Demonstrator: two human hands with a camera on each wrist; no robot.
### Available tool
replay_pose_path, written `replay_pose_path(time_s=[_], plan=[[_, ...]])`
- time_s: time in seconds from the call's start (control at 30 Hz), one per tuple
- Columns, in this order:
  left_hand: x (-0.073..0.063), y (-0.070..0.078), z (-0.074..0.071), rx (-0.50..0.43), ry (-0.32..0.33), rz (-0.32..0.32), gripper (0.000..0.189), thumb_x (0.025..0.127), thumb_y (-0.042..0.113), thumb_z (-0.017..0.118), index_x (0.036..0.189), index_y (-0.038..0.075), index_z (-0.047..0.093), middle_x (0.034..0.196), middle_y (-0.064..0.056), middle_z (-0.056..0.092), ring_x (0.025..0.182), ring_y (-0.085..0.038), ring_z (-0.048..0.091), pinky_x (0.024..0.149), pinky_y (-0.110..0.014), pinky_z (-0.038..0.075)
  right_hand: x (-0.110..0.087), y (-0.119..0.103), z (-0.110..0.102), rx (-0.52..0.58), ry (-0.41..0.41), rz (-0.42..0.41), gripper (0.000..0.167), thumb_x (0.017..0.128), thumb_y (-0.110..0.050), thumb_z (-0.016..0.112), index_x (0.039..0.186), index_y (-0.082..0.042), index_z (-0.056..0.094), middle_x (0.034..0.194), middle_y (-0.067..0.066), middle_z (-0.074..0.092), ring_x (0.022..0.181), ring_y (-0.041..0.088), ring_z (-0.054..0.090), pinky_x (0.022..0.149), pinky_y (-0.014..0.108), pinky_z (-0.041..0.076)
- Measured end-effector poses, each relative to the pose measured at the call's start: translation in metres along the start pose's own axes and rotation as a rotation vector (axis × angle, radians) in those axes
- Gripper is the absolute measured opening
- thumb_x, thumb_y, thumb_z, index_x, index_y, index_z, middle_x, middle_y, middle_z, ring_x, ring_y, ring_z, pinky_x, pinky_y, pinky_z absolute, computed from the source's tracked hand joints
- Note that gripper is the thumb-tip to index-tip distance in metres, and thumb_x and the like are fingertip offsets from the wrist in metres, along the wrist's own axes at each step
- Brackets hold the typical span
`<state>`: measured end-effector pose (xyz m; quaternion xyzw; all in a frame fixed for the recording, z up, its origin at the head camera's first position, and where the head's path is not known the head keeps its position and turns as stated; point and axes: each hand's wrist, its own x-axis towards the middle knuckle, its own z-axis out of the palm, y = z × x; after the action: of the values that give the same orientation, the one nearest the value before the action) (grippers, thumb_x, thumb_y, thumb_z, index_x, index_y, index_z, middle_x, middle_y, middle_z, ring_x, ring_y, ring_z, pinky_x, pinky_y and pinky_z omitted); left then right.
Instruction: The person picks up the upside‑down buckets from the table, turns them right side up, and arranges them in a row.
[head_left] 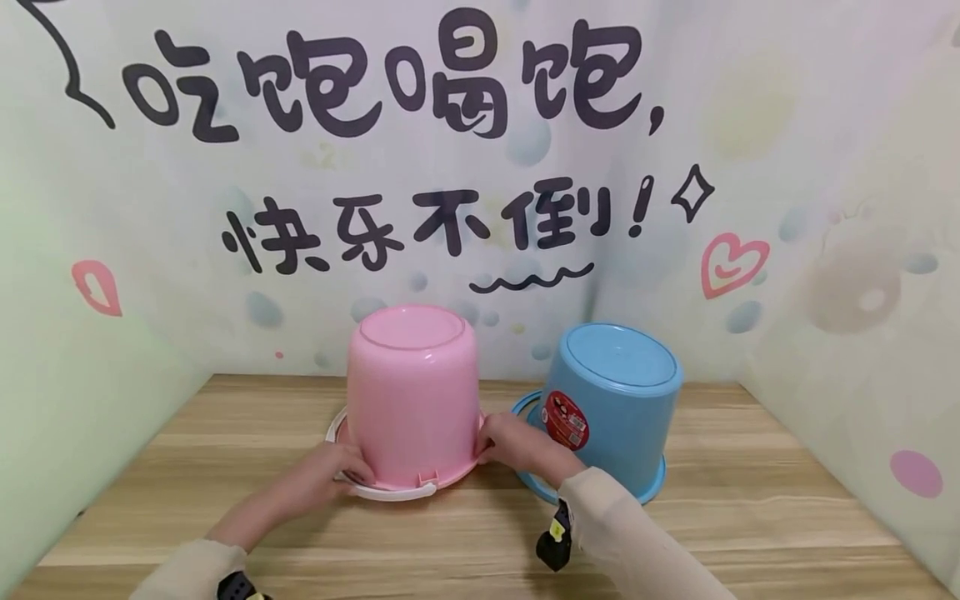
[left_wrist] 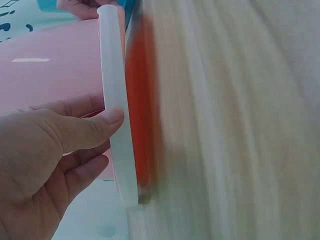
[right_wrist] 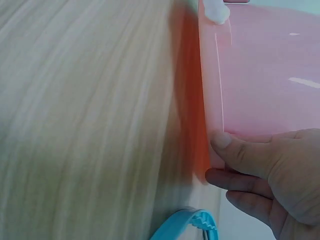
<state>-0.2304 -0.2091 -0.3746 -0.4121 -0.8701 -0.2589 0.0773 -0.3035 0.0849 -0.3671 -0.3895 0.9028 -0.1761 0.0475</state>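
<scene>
A pink bucket (head_left: pixel 412 392) stands upside down on the wooden table, its base facing up. Along its rim at the front left runs a white handle (head_left: pixel 393 493). My left hand (head_left: pixel 341 467) holds the rim at the left, with its thumb over the white handle (left_wrist: pixel 114 75) in the left wrist view. On the opposite side my right hand (head_left: pixel 521 442) pinches the pink rim (right_wrist: pixel 212 90) between thumb and fingers. An orange-red tint lies on the wood along the rim in both wrist views.
To the right a blue bucket (head_left: pixel 615 408), also upside down, bears a red label (head_left: pixel 566 421); my right forearm passes in front of it. The wooden table (head_left: pixel 225 442) meets a printed backdrop (head_left: pixel 450 167) behind the buckets, with pale walls at both sides.
</scene>
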Motion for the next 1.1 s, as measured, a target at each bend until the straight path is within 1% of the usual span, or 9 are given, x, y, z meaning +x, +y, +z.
replay_pose_path(time_s=[0.17, 0.3, 0.4, 0.5, 0.6, 0.73, 0.87, 0.93, 1.1], plan=[[0.006, 0.003, -0.011, 0.012, -0.02, -0.039, 0.018, 0.069, -0.005, 0.072, 0.084, 0.005, 0.07, 0.083, 0.001, 0.064, 0.079, -0.013, 0.059, 0.072, -0.03, 0.05, -0.002, 0.0, -0.01, -0.004, 0.052, -0.034, 0.005, 0.081, -0.011, 0.068, 0.081, -0.008, 0.071, 0.077, -0.006, 0.064, 0.069, 0.003, 0.054, 0.063, 0.015, 0.047], [0.012, 0.005, -0.022, 0.015, -0.038, -0.048, 0.018, 0.071, -0.006, 0.071, 0.085, 0.005, 0.069, 0.084, 0.0, 0.064, 0.079, -0.016, 0.061, 0.071, -0.031, 0.051, -0.004, -0.001, -0.018, 0.0, 0.08, -0.028, 0.003, 0.082, -0.012, 0.066, 0.083, -0.01, 0.069, 0.081, -0.006, 0.063, 0.072, 0.004, 0.054, 0.065, 0.017, 0.047], [0.017, 0.007, -0.032, -0.004, -0.064, -0.057, 0.019, 0.071, -0.009, 0.07, 0.086, 0.003, 0.068, 0.084, 0.0, 0.062, 0.08, -0.017, 0.06, 0.07, -0.03, 0.052, -0.005, -0.002, -0.025, 0.01, 0.096, -0.027, 0.003, 0.083, -0.01, 0.065, 0.084, -0.012, 0.067, 0.085, -0.005, 0.064, 0.075, 0.005, 0.055, 0.069, 0.018, 0.047], [0.022, 0.009, -0.042, -0.012, -0.085, -0.062, 0.019, 0.072, -0.009, 0.07, 0.086, 0.003, 0.068, 0.084, 0.001, 0.061, 0.079, -0.016, 0.059, 0.069, -0.028, 0.052, -0.007, -0.003, -0.032, 0.03, 0.104, -0.036, 0.007, 0.085, -0.009, 0.063, 0.084, -0.015, 0.066, 0.088, -0.004, 0.064, 0.079, 0.006, 0.056, 0.072, 0.02, 0.048], [0.026, 0.013, -0.053, -0.009, -0.093, -0.056, 0.016, 0.072, -0.006, 0.071, 0.085, 0.004, 0.067, 0.083, 0.003, 0.061, 0.077, -0.014, 0.057, 0.068, -0.028, 0.052, -0.008, -0.003, -0.039, 0.076, 0.107, -0.042, 0.007, 0.086, -0.011, 0.062, 0.085, -0.016, 0.065, 0.089, -0.005, 0.064, 0.082, 0.007, 0.056, 0.074, 0.021, 0.048], [0.031, 0.02, -0.066, -0.032, -0.093, -0.074, 0.013, 0.073, -0.002, 0.072, 0.084, 0.004, 0.067, 0.081, 0.004, 0.06, 0.073, -0.01, 0.055, 0.066, -0.027, 0.051, -0.011, -0.005, -0.052, 0.116, 0.131, -0.041, 0.006, 0.086, -0.012, 0.061, 0.088, -0.017, 0.063, 0.09, -0.006, 0.061, 0.086, 0.009, 0.055, 0.077, 0.023, 0.048], [0.034, 0.026, -0.076, -0.095, -0.097, -0.1, 0.013, 0.073, 0.0, 0.073, 0.084, 0.003, 0.068, 0.079, 0.004, 0.059, 0.071, -0.009, 0.054, 0.065, -0.026, 0.05, -0.014, -0.011, -0.067, 0.144, 0.158, -0.035, 0.008, 0.087, -0.009, 0.061, 0.091, -0.016, 0.062, 0.094, -0.006, 0.06, 0.09, 0.012, 0.056, 0.08, 0.027, 0.049], [0.034, 0.028, -0.08, -0.137, -0.105, -0.111, 0.013, 0.073, 0.001, 0.073, 0.085, 0.003, 0.068, 0.08, 0.004, 0.06, 0.072, -0.01, 0.054, 0.065, -0.026, 0.05, -0.016, -0.014, -0.074, 0.164, 0.156, -0.02, 0.008, 0.087, -0.01, 0.061, 0.092, -0.016, 0.063, 0.094, -0.006, 0.061, 0.09, 0.013, 0.056, 0.079, 0.028, 0.05], [0.034, 0.032, -0.089, -0.294, -0.145, -0.154, 0.017, 0.078, 0.006, 0.071, 0.091, -0.003, 0.066, 0.082, 0.0, 0.062, 0.073, -0.012, 0.058, 0.068, -0.027, 0.052, -0.018, -0.021, -0.09, 0.186, 0.152, -0.008, 0.007, 0.088, -0.013, 0.059, 0.093, -0.017, 0.062, 0.093, -0.005, 0.061, 0.088, 0.017, 0.056, 0.077, 0.028, 0.05]])
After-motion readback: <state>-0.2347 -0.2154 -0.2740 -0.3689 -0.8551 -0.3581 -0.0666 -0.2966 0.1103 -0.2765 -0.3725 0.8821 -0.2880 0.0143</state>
